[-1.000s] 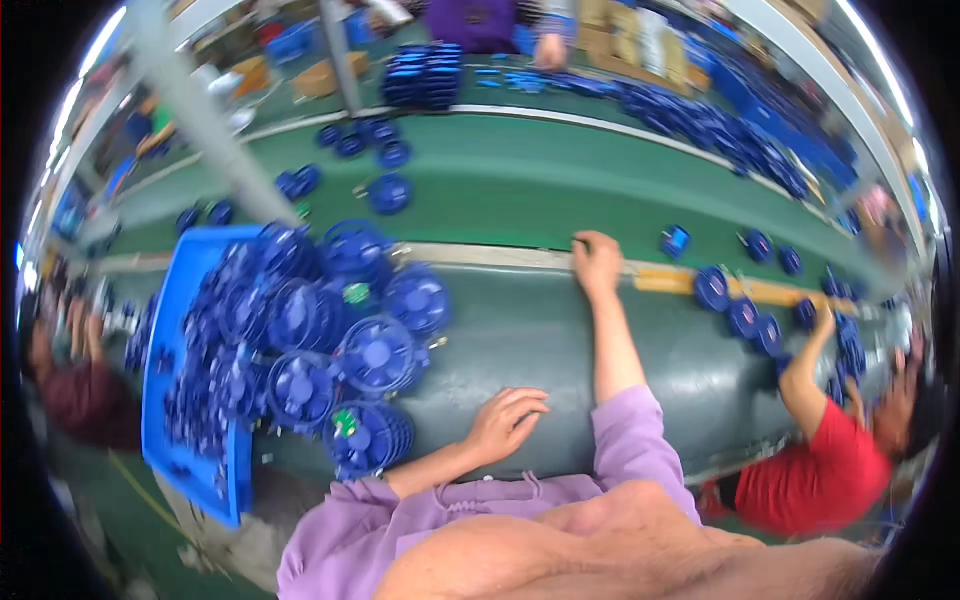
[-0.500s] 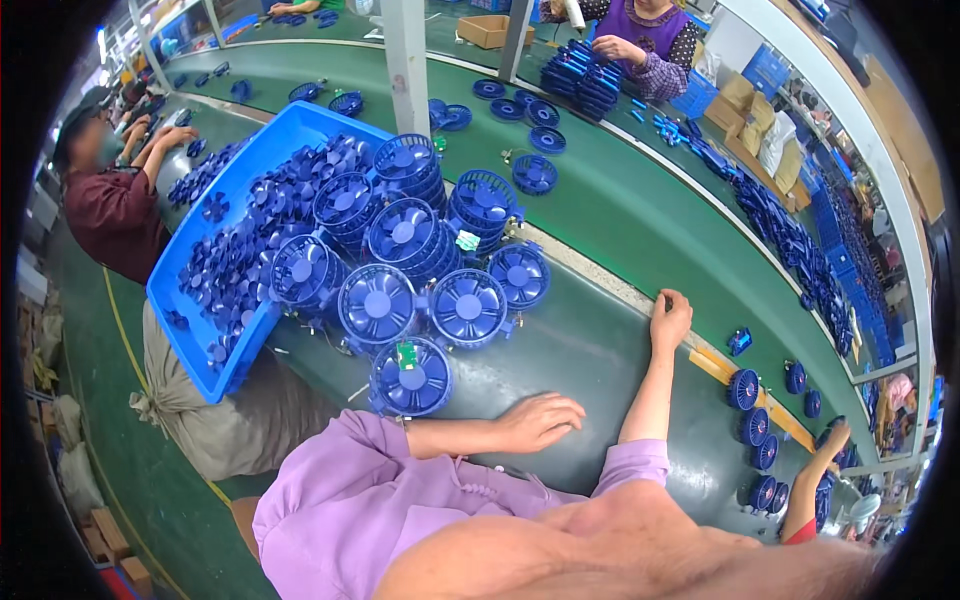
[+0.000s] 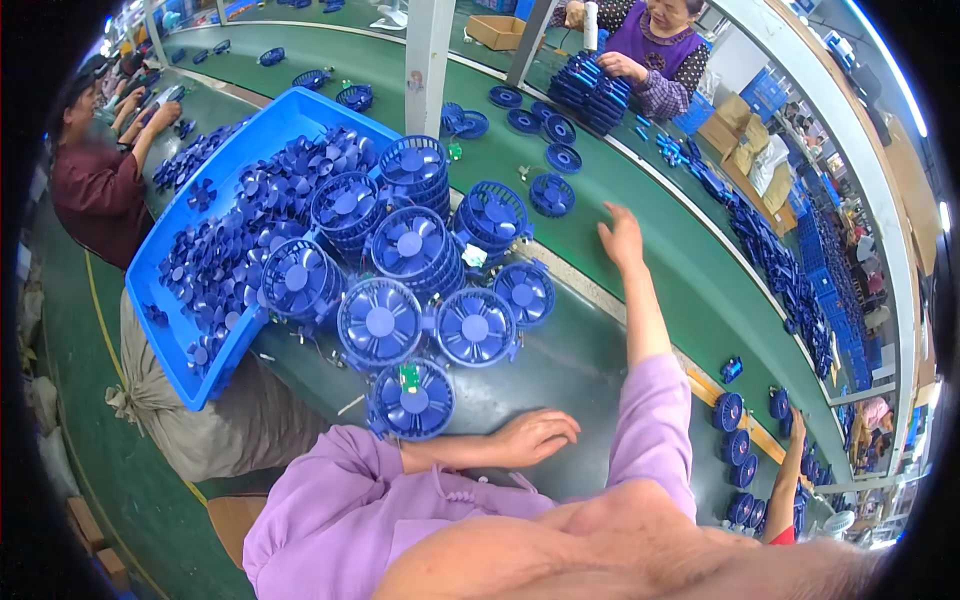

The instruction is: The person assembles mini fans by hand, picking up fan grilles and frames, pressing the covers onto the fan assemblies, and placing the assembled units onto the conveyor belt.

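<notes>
My right hand [image 3: 622, 238] reaches out over the green conveyor belt with its fingers apart and holds nothing. The nearest thing to it is a single blue fan housing [image 3: 551, 195] lying on the belt. On the dark worktop lies my left hand [image 3: 540, 437], relaxed and free of any object, its fingers loosely stretched. Beside its wrist sits a blue round fan housing with a small green circuit board [image 3: 410, 377] on top. Several stacks of such blue fan housings [image 3: 408, 241] stand behind it, with blue fan blades showing inside the top ones.
A blue tray [image 3: 165, 372] full of loose fan blades stands left of the stacks, above a tied sack [image 3: 215, 415]. Flat round blue covers [image 3: 563, 158] lie on the belt. A co-worker's hand [image 3: 797, 428] is at right; other people work across the belt and at far left.
My right hand has moved from the belt's near edge forward and left, out over the belt, its arm stretching. My left hand stays on the worktop. The co-worker's hand at right has shifted left.
</notes>
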The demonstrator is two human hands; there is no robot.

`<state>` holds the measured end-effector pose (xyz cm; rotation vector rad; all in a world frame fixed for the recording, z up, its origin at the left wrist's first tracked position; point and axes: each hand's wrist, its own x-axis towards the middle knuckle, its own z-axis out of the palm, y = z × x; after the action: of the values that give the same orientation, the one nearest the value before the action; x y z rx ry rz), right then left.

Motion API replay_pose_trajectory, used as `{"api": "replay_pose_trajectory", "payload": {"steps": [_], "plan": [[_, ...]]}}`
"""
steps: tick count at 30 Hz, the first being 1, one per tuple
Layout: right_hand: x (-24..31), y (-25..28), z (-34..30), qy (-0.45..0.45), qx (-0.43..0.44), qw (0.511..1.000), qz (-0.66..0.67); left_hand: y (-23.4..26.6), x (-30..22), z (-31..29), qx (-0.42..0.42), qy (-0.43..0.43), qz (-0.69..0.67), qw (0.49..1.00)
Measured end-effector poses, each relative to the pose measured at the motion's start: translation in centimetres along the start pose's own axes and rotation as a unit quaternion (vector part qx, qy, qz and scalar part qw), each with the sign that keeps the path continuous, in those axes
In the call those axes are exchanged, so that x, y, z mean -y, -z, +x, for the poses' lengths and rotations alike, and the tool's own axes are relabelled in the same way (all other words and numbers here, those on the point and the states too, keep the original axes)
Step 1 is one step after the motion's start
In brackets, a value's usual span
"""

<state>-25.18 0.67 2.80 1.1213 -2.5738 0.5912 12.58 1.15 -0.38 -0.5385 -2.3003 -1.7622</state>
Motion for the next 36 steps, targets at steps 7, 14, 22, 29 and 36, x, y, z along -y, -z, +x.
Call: {"api": "replay_pose_trajectory", "payload": {"steps": [7,14,22,29,36], "plan": [[0.8,-5.3,10.1,0.058,0.074,0.995,-0.046,0.8,0.0,0.3,-0.037,0.062,-0.136,0.988],[-0.8,-6.5,8.1,0.061,-0.075,0.994,0.045,0.6,0.6,0.3,-0.042,0.066,-0.156,0.985],[-0.3,-0.8,4.3,-0.192,-0.115,0.734,0.641,1.2,0.6,0.5,-0.017,0.067,-0.148,0.987],[1.1,-1.2,1.2,-0.198,-0.012,0.88,0.432,0.9,0.5,0.4,-0.032,0.024,-0.117,0.992],[3.4,-1.8,0.6,-0.031,-0.078,0.994,0.066,0.8,0.7,0.3,0.0,0.052,-0.127,0.991]]}}
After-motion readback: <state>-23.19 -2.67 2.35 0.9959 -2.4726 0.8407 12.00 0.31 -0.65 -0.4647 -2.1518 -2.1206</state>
